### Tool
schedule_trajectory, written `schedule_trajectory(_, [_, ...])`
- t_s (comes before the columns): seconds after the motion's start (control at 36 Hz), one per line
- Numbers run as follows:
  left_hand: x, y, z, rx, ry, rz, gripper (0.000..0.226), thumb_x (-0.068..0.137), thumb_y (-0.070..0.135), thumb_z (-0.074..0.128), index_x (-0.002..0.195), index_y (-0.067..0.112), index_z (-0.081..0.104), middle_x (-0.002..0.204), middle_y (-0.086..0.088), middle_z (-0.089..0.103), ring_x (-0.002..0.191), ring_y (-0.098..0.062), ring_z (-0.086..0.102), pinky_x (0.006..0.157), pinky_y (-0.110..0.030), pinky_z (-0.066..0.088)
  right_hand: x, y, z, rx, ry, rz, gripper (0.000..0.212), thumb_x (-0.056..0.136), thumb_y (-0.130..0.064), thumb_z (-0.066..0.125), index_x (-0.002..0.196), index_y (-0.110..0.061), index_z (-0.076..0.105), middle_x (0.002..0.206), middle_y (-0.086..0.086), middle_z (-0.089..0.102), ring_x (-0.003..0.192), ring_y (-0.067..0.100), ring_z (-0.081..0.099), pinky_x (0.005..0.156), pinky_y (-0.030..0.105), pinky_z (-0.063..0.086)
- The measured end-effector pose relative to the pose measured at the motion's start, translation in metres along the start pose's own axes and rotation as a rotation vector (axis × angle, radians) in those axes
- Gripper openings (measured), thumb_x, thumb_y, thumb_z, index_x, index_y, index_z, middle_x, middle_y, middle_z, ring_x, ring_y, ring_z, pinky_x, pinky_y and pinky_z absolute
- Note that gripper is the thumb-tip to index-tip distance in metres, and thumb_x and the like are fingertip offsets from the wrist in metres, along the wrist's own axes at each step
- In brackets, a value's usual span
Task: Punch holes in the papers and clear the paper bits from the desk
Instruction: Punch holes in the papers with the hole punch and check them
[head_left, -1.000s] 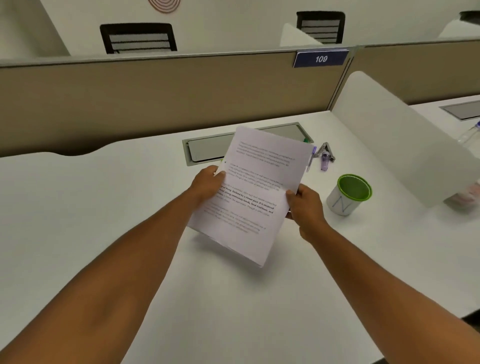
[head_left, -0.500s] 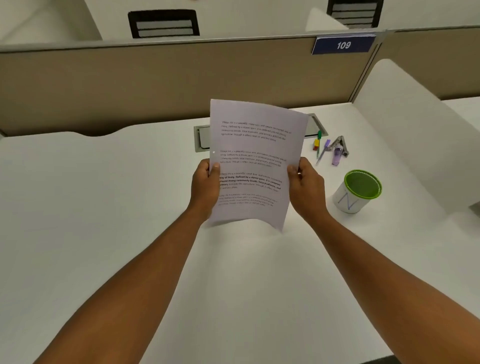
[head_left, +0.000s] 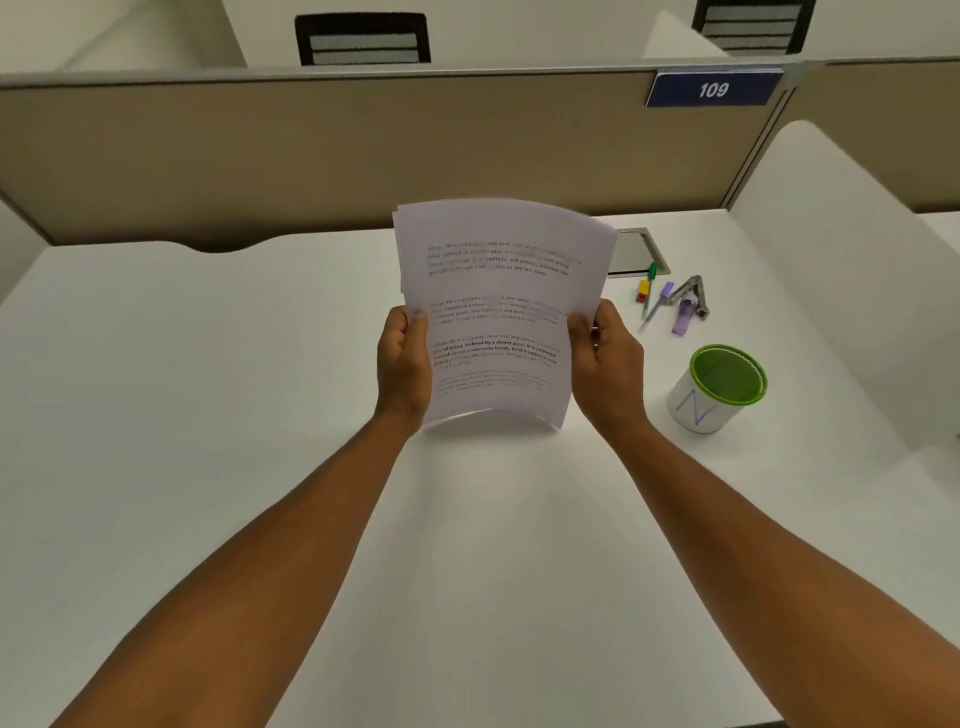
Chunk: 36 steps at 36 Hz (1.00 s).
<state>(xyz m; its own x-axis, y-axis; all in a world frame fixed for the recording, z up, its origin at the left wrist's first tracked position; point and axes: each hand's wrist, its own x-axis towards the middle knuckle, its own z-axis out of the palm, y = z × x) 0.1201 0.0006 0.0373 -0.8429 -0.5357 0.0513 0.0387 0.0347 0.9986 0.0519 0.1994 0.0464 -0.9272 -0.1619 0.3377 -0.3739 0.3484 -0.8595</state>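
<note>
A thin stack of printed white papers (head_left: 498, 291) stands upright over the white desk (head_left: 208, 467), its lower edge close to or touching the desktop. My left hand (head_left: 402, 358) grips the stack's left edge and my right hand (head_left: 605, 353) grips its right edge, thumbs on the front. The sheets bow slightly and fan apart at the top. A small metal hole punch with a purple handle (head_left: 688, 304) lies on the desk to the right of the papers, apart from both hands.
A white cup with a green rim (head_left: 722, 387) stands right of my right hand. Two pens (head_left: 652, 299) and a small yellow-red block (head_left: 643, 291) lie beside the punch. A grey cable hatch (head_left: 636, 252) sits behind the papers. Beige partitions (head_left: 311, 156) border the desk.
The papers went from tilted in my hands to upright and squared, with both hands moved to the side edges and the lower edge brought down toward the desk.
</note>
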Motion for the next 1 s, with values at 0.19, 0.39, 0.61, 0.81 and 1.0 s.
schedule_trajectory(0.19, [-0.009,0.003,0.000,0.017,0.012,0.026,0.028,0.095,0.043,0.042,0.117,0.030,0.052,0.112,0.000,0.066,0.098,-0.020,0.067,0.073,-0.029,0.058,-0.005,0.003,0.002,-0.008,-0.015,-0.001,0.021,0.102,-0.039,0.039,0.110,-0.027,0.054,0.099,-0.009,0.066,0.085,0.007,0.067,0.067,0.021,0.059])
schedule_trajectory(0.39, [-0.012,0.012,0.001,0.009,0.059,0.073,0.024,0.095,0.040,0.041,0.114,0.032,0.053,0.110,-0.002,0.066,0.096,-0.023,0.067,0.075,-0.033,0.061,-0.002,-0.007,-0.005,0.044,0.042,-0.008,0.014,0.101,-0.040,0.041,0.103,-0.032,0.052,0.092,-0.015,0.065,0.081,0.000,0.066,0.061,0.011,0.053])
schedule_trajectory(0.61, [-0.014,0.020,0.003,0.013,0.072,0.137,0.018,0.097,0.039,0.041,0.109,0.037,0.052,0.111,-0.002,0.066,0.096,-0.021,0.067,0.073,-0.031,0.060,-0.006,-0.017,-0.009,0.118,0.109,-0.004,0.012,0.100,-0.039,0.044,0.102,-0.032,0.053,0.090,-0.027,0.064,0.084,-0.008,0.065,0.062,0.006,0.050])
schedule_trajectory(0.81, [-0.014,0.027,0.002,0.033,0.115,0.159,0.017,0.096,0.041,0.039,0.107,0.036,0.052,0.104,0.004,0.066,0.090,-0.014,0.068,0.067,-0.021,0.057,-0.007,-0.021,-0.013,0.053,0.130,-0.044,0.019,0.100,-0.036,0.046,0.108,-0.028,0.061,0.091,-0.024,0.064,0.082,-0.013,0.062,0.062,0.002,0.045])
schedule_trajectory(1.0, [-0.015,0.030,0.000,0.045,0.111,0.167,0.015,0.097,0.041,0.041,0.107,0.037,0.051,0.101,0.006,0.066,0.088,-0.017,0.069,0.066,-0.022,0.057,-0.003,-0.024,-0.021,-0.001,0.164,-0.072,0.024,0.097,-0.033,0.055,0.108,-0.016,0.070,0.093,-0.010,0.066,0.080,0.006,0.064,0.068,0.007,0.050])
